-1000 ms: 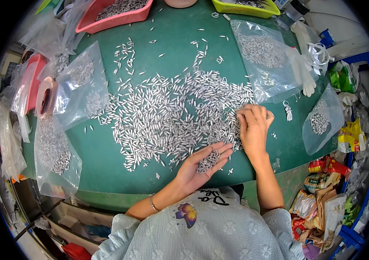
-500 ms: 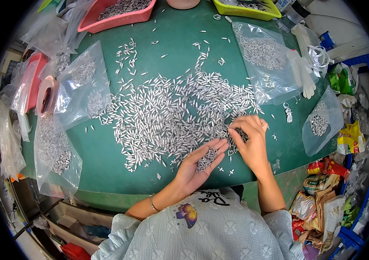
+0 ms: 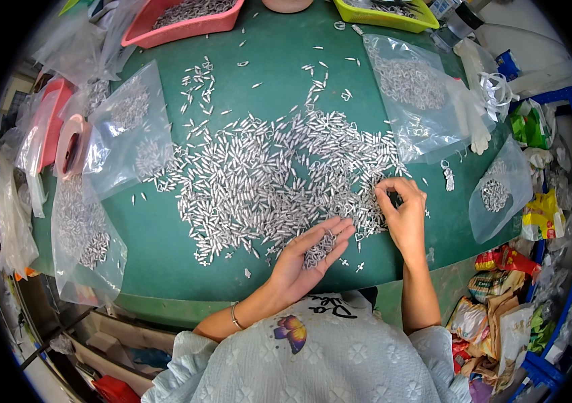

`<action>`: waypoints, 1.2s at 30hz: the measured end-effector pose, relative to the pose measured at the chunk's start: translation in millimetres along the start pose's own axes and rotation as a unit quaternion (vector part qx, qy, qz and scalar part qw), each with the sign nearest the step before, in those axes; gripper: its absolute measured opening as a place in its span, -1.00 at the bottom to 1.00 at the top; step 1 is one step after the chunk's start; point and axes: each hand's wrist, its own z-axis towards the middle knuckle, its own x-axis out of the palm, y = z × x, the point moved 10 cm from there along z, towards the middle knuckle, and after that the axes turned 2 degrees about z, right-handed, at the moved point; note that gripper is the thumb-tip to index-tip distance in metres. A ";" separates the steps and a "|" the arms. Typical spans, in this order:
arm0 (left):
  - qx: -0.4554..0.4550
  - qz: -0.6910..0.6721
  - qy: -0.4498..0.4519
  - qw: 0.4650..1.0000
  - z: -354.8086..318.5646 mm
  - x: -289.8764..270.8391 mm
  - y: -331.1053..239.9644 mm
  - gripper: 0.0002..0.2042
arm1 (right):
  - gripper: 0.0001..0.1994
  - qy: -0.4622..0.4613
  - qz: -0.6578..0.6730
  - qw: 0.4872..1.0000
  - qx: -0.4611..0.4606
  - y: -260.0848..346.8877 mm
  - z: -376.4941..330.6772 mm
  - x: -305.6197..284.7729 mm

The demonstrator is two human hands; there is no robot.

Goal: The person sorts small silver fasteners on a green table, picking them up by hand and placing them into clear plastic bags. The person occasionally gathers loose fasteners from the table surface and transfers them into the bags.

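A wide heap of small silvery metal pieces, many of them slim and pointed, spreads over the green table. At the heap's near edge my left hand is cupped palm up. A clump of small looped metal pieces rests in it, against the palm and fingers. My right hand is at the heap's right edge, its thumb and index finger curled together in a pinch. Whatever is between those fingertips is too small to make out. Several cross-shaped metal bits lie just below the heap.
Clear plastic bags of metal pieces lie at the left, lower left, upper right and far right. A pink tray and a yellow-green tray stand at the back. A white glove lies beside the upper-right bag.
My right hand has moved a little to the right, away from my left hand. My left hand stays in place with the looped metal pieces.
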 end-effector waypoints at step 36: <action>-0.082 -0.021 0.101 0.991 4.2 -9.7 22.7 -0.65 | -0.81 -0.035 -0.183 0.976 -0.113 17.1 -13.1 5.1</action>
